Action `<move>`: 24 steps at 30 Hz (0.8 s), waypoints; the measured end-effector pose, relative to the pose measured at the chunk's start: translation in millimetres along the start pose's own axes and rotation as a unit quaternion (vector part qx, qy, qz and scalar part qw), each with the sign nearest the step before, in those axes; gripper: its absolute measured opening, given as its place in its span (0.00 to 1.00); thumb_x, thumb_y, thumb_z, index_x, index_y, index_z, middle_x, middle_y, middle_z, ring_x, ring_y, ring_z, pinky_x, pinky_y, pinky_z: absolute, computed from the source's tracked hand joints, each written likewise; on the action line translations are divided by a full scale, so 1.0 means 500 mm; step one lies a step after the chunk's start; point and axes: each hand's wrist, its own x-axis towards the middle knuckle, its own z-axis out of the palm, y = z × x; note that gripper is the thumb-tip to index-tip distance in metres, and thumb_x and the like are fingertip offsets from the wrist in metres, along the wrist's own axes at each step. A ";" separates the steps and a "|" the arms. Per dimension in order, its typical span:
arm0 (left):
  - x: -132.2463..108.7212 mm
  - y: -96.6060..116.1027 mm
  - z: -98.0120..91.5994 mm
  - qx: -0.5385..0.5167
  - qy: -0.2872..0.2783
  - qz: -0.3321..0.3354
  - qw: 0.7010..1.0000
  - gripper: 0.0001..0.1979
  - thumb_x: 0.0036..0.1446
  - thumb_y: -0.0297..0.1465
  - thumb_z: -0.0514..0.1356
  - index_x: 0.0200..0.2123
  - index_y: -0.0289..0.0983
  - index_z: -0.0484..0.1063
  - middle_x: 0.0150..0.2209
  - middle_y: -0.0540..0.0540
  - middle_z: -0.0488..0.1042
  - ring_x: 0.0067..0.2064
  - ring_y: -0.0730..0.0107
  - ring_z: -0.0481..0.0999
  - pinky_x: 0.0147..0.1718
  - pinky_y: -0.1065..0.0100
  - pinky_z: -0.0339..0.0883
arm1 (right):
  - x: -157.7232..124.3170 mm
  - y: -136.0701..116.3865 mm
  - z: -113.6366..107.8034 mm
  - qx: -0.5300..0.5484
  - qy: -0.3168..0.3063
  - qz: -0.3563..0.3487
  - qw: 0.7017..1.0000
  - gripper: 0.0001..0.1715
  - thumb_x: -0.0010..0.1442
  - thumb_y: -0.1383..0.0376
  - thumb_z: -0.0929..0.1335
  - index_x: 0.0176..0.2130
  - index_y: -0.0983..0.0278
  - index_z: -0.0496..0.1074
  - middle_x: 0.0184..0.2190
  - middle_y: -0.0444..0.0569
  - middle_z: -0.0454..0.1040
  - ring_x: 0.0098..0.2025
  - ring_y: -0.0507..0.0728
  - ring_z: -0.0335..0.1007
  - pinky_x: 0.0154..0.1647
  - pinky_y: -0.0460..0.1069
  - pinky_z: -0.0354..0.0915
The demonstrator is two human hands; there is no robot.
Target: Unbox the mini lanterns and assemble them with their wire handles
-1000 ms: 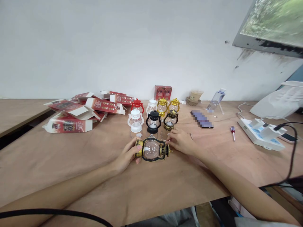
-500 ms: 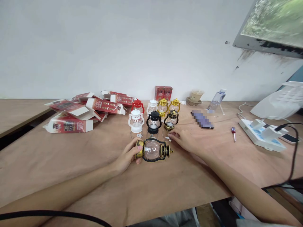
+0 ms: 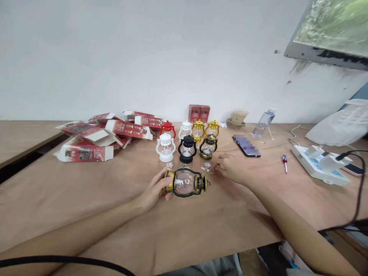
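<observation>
A bronze-and-black lantern (image 3: 185,182) lies on its side, its base gripped by my left hand (image 3: 156,186). My right hand (image 3: 230,167) rests low over the table, its fingers bent close together beside small metal pieces (image 3: 207,167); whether anything sits between the fingertips is too small to tell. Behind the held lantern stand a white lantern (image 3: 166,148), a black lantern (image 3: 187,149) and a dark bronze lantern (image 3: 208,147). Farther back are a red lantern (image 3: 167,129) and gold lanterns (image 3: 198,131). Thin wire handles (image 3: 166,165) lie in front of the standing lanterns.
Open red boxes (image 3: 128,129) are heaped at the left. Two red boxes (image 3: 199,113) stand by the wall. Rightward are a cup (image 3: 239,116), a bottle (image 3: 263,122), a phone (image 3: 245,145), a screwdriver (image 3: 284,163) and a power strip (image 3: 319,168).
My right hand has moved a little to the right, away from the small metal pieces, which now show more fully. My left hand keeps its hold on the lantern.
</observation>
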 end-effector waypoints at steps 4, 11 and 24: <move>-0.001 0.003 0.002 0.001 0.001 0.006 1.000 0.19 0.48 0.44 0.61 0.33 0.37 0.59 0.21 0.56 0.64 0.17 0.82 0.59 0.18 0.75 0.52 | -0.004 -0.010 -0.011 0.051 -0.003 -0.002 0.999 0.08 0.56 0.69 0.66 0.37 0.61 0.74 0.37 0.49 0.76 0.41 0.56 0.70 0.40 0.47 0.61; -0.001 0.003 0.003 -0.007 -0.002 0.012 1.000 0.19 0.47 0.44 0.62 0.33 0.37 0.60 0.21 0.56 0.63 0.17 0.82 0.59 0.18 0.75 0.54 | -0.002 -0.028 0.005 0.078 -0.030 -0.028 0.996 0.06 0.58 0.64 0.67 0.36 0.61 0.74 0.37 0.49 0.75 0.40 0.56 0.70 0.40 0.49 0.61; -0.002 0.005 0.006 -0.015 0.001 0.014 1.000 0.19 0.47 0.42 0.63 0.35 0.37 0.60 0.22 0.56 0.63 0.18 0.82 0.59 0.17 0.75 0.53 | -0.001 -0.031 0.028 0.043 0.004 -0.035 0.998 0.12 0.61 0.62 0.65 0.43 0.59 0.74 0.39 0.51 0.69 0.41 0.57 0.67 0.43 0.52 0.63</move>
